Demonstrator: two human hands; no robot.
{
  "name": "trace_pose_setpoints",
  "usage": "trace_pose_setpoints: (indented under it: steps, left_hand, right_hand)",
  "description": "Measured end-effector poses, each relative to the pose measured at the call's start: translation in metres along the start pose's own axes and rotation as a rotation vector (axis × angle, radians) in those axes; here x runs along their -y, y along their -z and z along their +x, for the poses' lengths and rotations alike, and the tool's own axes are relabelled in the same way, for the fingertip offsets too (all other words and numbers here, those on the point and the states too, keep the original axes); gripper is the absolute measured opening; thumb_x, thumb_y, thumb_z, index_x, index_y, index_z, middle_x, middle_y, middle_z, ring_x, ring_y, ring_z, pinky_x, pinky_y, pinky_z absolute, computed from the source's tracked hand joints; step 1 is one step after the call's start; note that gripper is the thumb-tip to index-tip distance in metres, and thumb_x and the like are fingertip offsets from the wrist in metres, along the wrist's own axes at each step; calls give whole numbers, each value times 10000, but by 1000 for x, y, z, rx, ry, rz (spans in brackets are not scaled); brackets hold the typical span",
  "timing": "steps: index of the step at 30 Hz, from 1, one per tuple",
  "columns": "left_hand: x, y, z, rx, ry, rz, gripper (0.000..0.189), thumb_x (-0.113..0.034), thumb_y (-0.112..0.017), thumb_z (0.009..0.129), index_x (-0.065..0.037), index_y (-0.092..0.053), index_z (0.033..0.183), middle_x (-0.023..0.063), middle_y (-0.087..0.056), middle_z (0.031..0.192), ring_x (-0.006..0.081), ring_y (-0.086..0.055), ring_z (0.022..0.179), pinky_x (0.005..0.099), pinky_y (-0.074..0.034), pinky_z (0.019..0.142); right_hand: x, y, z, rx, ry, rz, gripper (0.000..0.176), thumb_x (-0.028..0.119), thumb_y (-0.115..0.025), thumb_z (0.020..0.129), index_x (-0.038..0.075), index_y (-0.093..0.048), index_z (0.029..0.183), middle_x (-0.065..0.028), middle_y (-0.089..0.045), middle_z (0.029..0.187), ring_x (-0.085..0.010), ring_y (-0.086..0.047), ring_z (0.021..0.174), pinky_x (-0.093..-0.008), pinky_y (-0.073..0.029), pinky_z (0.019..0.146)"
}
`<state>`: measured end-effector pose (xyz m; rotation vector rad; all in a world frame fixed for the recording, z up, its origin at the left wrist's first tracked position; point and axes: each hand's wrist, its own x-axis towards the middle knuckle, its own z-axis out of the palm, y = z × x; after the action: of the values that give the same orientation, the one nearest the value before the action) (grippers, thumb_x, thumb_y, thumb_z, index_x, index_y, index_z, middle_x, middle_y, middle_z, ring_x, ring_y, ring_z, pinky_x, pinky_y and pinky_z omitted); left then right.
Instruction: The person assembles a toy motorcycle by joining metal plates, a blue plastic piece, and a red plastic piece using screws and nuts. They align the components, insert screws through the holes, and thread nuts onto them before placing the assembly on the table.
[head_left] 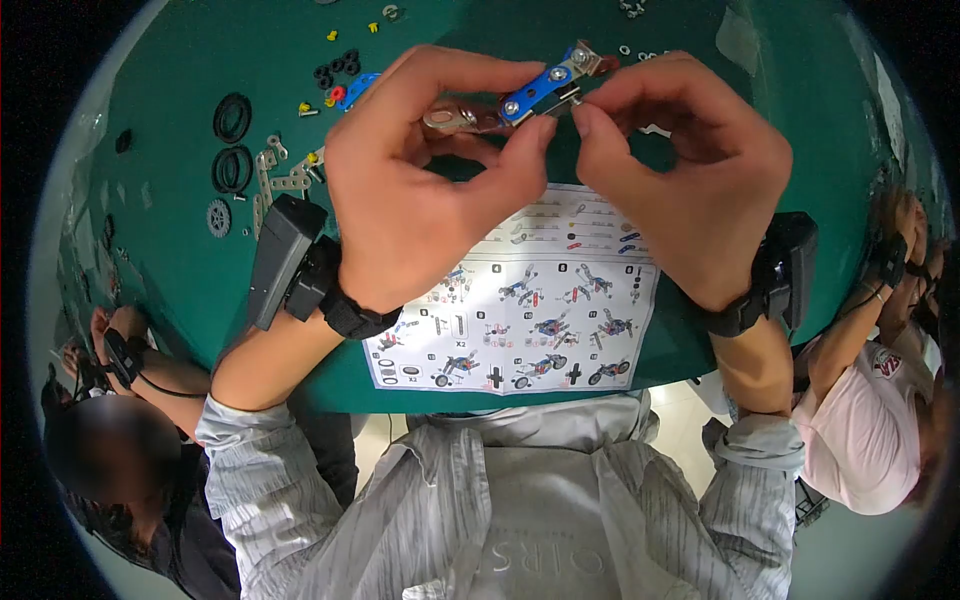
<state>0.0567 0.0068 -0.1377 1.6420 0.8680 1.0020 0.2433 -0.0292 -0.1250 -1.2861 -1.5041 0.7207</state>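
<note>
Above the instruction sheet (520,330), my left hand (430,180) grips a small model assembly between thumb and fingers. The assembly has a blue perforated strip (537,93) fastened with silver screws, and metal plates beneath it. A rounded silver bracket (450,117) sticks out at its left end, and a dark red piece (604,65) shows at the right end. My right hand (690,160) pinches a small screw (576,101) against the underside of the assembly. My fingertips partly cover it, so how far it is inserted cannot be seen.
Black rubber rings (232,118), a grey gear (218,217) and perforated metal strips (290,183) lie left on the green table (180,270). Small black wheels (337,68) and yellow pieces lie further back. Nuts (648,56) lie at the back right. People sit at both sides.
</note>
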Motion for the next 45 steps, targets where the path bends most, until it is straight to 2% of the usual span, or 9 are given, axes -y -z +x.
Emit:
trace_pose_setpoints:
  steps: [15, 21, 24, 27, 30, 33, 36, 42, 45]
  left_hand:
    - [7, -1, -2, 3, -82, 63, 309, 76, -677, 875, 60, -596, 1173, 129, -667, 1103, 171, -697, 913, 274, -587, 787]
    - [3, -3, -4, -9, -47, 30, 297, 62, -681, 877, 52, -603, 1164, 128, -677, 1094, 158, -695, 908, 270, -590, 778]
    - [-5, -4, -3, -4, 44, 67, 298, 65, -678, 876, 51, -604, 1165, 122, -671, 1097, 156, -696, 909, 262, -588, 770]
    - [3, -7, -1, -81, -18, -28, 288, 49, -760, 775, 24, -676, 1049, 83, -677, 1023, 112, -691, 814, 219, -576, 667]
    - [3, -9, -3, -102, -29, -31, 302, 51, -766, 763, 20, -680, 1050, 84, -668, 1009, 115, -691, 810, 220, -577, 656]
    - [5, -3, -5, 3, -57, 65, 309, 100, -677, 855, 57, -604, 1152, 124, -637, 1132, 159, -693, 918, 248, -576, 753]
    - [5, -8, -2, -97, -38, -24, 315, 53, -771, 749, 16, -683, 1049, 85, -659, 996, 121, -692, 816, 218, -577, 648]
    - [4, -6, -1, -97, -36, 5, 312, 49, -768, 754, 16, -681, 1052, 86, -655, 999, 127, -693, 818, 223, -584, 661]
    - [7, -6, -1, -100, -30, -45, 315, 46, -767, 756, 17, -679, 1057, 88, -653, 1004, 129, -694, 820, 223, -587, 665]
  right_hand:
    - [-1, 0, -6, -17, -44, 6, 185, -93, -735, 777, -56, -673, 947, -65, -687, 912, -114, -671, 836, -243, -553, 775]
    - [2, -2, -6, -46, -80, 15, 167, -70, -747, 771, -51, -678, 922, -58, -697, 894, -103, -672, 804, -237, -546, 748]
    - [0, 0, -6, -26, -72, 20, 178, -76, -746, 767, -51, -676, 929, -58, -695, 886, -103, -671, 800, -234, -544, 740]
    - [0, 1, -7, -23, -33, -13, 179, -81, -740, 768, -51, -671, 931, -56, -687, 878, -102, -668, 801, -234, -542, 742]
    - [0, 1, -9, -22, -22, -10, 174, -85, -735, 770, -51, -664, 925, -54, -677, 877, -106, -666, 810, -235, -541, 747]
    - [-2, 0, -9, -21, -12, -41, 168, -89, -732, 767, -53, -661, 915, -56, -671, 885, -111, -666, 823, -236, -541, 754]
    - [1, -1, -9, -23, -58, -50, 170, -95, -730, 763, -54, -660, 913, -58, -668, 886, -115, -668, 825, -239, -543, 754]
    - [0, -1, -7, -21, -31, -46, 169, -104, -724, 763, -54, -660, 911, -58, -666, 887, -115, -666, 820, -236, -548, 750]
    - [-8, -9, -3, -146, 35, 18, 129, 11, -776, 698, 2, -686, 790, -56, -684, 761, -107, -672, 660, -229, -544, 620]
